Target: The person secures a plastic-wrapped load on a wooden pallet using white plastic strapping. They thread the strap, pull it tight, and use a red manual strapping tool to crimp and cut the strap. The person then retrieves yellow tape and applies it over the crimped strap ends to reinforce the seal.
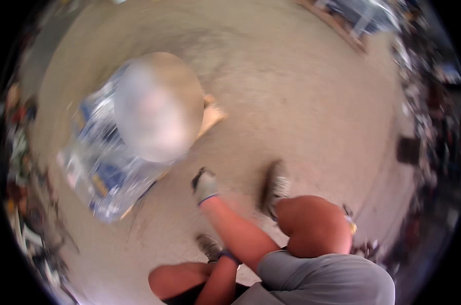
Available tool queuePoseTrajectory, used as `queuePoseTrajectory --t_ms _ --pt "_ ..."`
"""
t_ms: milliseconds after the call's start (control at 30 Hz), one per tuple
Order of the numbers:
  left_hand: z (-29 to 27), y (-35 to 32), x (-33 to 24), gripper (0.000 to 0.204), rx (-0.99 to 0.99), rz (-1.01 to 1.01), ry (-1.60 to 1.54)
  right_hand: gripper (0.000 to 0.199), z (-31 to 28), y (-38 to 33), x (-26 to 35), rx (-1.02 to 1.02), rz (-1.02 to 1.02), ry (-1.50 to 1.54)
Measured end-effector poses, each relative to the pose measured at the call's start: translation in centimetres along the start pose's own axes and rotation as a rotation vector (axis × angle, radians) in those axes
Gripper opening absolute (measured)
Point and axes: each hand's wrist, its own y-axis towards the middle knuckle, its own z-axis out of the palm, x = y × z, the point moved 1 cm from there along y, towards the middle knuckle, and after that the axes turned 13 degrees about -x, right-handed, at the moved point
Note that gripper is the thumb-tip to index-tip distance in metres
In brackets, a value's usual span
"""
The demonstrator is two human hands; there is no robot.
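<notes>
So, head view, all motion blur: my left hand (205, 185) in a white work glove hangs mid-frame over bare concrete floor (301, 101), grip unclear, near the clear plastic-wrapped blue-and-white bundle (106, 168) at left.

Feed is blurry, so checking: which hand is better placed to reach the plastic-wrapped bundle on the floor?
Right, probably. The right hand, gloved, is stretched forward and is closest to the plastic-wrapped bundle, though not touching it. The left hand sits back near the knees, farther away.
</notes>
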Motion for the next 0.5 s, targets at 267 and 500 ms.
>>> queuePoseTrajectory --t_ms 267,500 --pt "-22.4 -3.1 -16.0 0.03 0.195 -0.386 -0.395 0.019 -3.9 -12.5 7.2 0.197 0.32 0.287" --pt "-49.5 -10.4 -33.0 0.007 -0.185 -0.483 -0.371 0.034 -31.0 -19.2 42.8 -0.618 -0.575 -0.55"
